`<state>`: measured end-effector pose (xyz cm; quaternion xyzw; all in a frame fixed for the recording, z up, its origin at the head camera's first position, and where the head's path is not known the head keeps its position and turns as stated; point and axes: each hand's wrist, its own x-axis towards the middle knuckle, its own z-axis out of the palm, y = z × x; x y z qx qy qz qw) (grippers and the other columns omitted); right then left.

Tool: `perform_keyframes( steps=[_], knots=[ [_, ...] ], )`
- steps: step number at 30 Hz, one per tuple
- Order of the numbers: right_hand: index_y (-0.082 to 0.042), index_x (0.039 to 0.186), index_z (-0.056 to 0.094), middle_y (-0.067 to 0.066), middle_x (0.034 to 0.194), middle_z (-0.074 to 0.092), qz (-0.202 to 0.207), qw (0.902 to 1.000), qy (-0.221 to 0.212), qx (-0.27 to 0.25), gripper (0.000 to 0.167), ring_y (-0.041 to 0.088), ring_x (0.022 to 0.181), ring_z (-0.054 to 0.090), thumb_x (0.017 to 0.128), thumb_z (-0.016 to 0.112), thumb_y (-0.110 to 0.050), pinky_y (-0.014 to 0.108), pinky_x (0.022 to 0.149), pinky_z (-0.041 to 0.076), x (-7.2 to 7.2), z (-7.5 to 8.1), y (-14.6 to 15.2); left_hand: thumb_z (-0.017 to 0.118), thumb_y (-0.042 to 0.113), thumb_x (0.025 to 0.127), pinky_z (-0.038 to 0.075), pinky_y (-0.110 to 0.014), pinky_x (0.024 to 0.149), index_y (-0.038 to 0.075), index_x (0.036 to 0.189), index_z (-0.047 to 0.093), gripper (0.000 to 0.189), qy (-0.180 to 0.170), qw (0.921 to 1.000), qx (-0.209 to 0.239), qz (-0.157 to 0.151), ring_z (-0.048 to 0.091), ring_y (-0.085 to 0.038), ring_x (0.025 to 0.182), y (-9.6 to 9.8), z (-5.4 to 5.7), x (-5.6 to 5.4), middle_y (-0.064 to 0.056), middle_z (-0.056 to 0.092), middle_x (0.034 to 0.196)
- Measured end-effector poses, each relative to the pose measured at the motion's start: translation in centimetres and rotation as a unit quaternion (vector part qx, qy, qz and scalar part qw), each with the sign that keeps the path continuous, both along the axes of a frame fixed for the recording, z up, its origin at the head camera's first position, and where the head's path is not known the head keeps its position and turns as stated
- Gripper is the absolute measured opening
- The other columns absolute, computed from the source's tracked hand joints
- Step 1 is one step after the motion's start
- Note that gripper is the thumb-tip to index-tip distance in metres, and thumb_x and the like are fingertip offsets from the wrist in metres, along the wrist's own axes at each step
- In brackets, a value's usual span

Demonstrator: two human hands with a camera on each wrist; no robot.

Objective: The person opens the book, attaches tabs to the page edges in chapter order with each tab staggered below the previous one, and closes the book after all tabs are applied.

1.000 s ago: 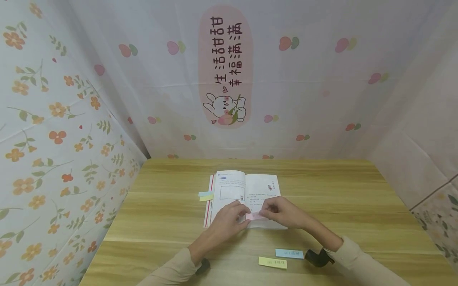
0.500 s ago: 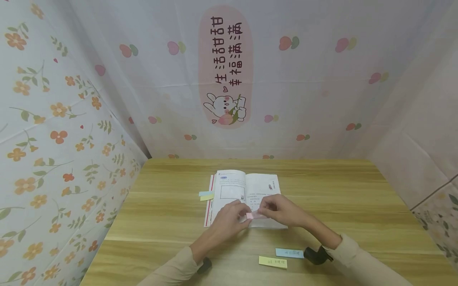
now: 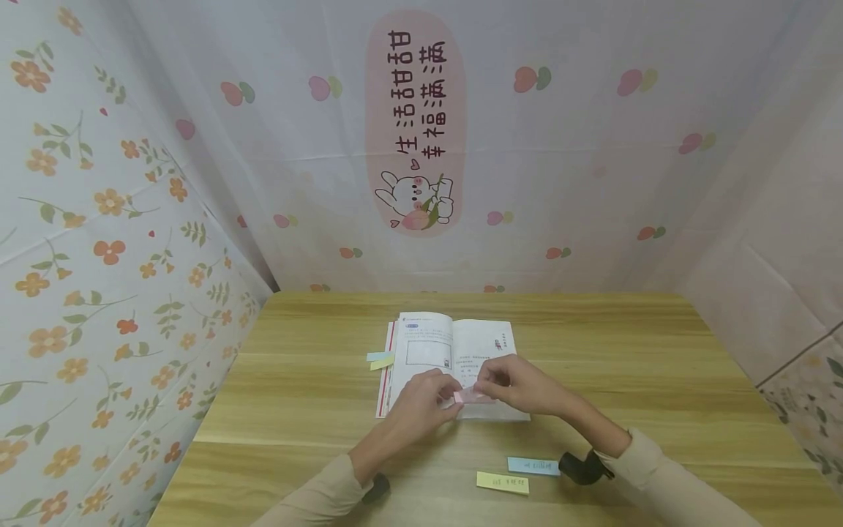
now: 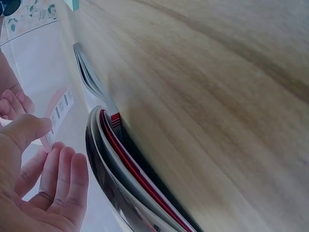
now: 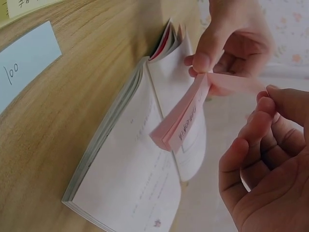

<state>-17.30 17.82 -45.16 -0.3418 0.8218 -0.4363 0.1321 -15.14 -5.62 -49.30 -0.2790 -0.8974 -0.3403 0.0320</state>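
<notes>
Above the open book (image 3: 481, 340), my left hand (image 3: 424, 401) pinches one end of a pink sticky note pad (image 5: 175, 121) between thumb and fingers. Handwriting shows along the pad in the right wrist view. My right hand (image 3: 523, 384) pinches the free end of the pad's top pink sheet (image 5: 236, 83) between thumb and forefinger. That sheet stands lifted away from the pad and is still joined near the left thumb. In the left wrist view the lifted sheet (image 4: 62, 108) carries a row of marks.
A blue sticky note pad (image 3: 532, 465) and a yellow sticky note pad (image 3: 503, 483), both written on, lie on the wooden table (image 3: 296, 395) nearer the person. Blue (image 3: 378, 357) and yellow tabs (image 3: 382, 363) stick out from the book's left edge. Patterned curtains (image 3: 560, 176) stand behind.
My right hand has shifted slightly up and left, lifting the pink top sheet further off the pad. The left hand has stayed nearly still.
</notes>
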Motion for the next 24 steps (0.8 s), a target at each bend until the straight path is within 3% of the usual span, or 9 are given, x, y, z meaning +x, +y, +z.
perform_keyframes(
  steps=[3, 10, 24],
  knots=[
    [-0.011, 0.087, 0.071, -0.009, 0.071, 0.059, 0.001, 1.0, 0.0, 0.0, 0.013, 0.005, 0.064, 0.048, 0.099, 0.067, -0.014, 0.02, 0.056, 0.04, 0.01, 0.14, 0.11, 0.084, 0.014, 0.084, 0.052, -0.017, 0.069, 0.01, 0.096, 0.076, 0.015, -0.005, 1.0, 0.005, -0.004, 0.062, -0.003, 0.077, 0.0, 0.0, -0.07, 0.004, 0.065, 0.085],
    [-0.011, 0.087, 0.07, 0.009, 0.073, 0.064, 0.011, 0.9999, -0.005, -0.011, 0.014, 0.006, 0.065, 0.05, 0.1, 0.066, -0.013, 0.02, 0.057, 0.044, 0.12, 0.26, 0.35, 0.084, 0.012, 0.084, 0.053, -0.016, 0.069, 0.008, 0.097, 0.076, 0.016, -0.021, 0.9996, 0.015, -0.011, 0.063, -0.003, 0.078, 0.02, 0.21, -0.08, 0.004, 0.065, 0.086],
    [-0.01, 0.088, 0.07, 0.009, 0.077, 0.066, 0.008, 0.9999, 0.008, -0.009, 0.014, 0.007, 0.069, 0.055, 0.101, 0.066, -0.014, 0.024, 0.062, 0.05, 0.53, 0.86, 0.68, 0.084, 0.011, 0.083, 0.051, -0.015, 0.065, 0.006, 0.097, 0.076, 0.017, -0.01, 0.9997, 0.017, -0.014, 0.06, -0.002, 0.074, 0.01, 0.33, -0.1, 0.006, 0.066, 0.084]
  ],
)
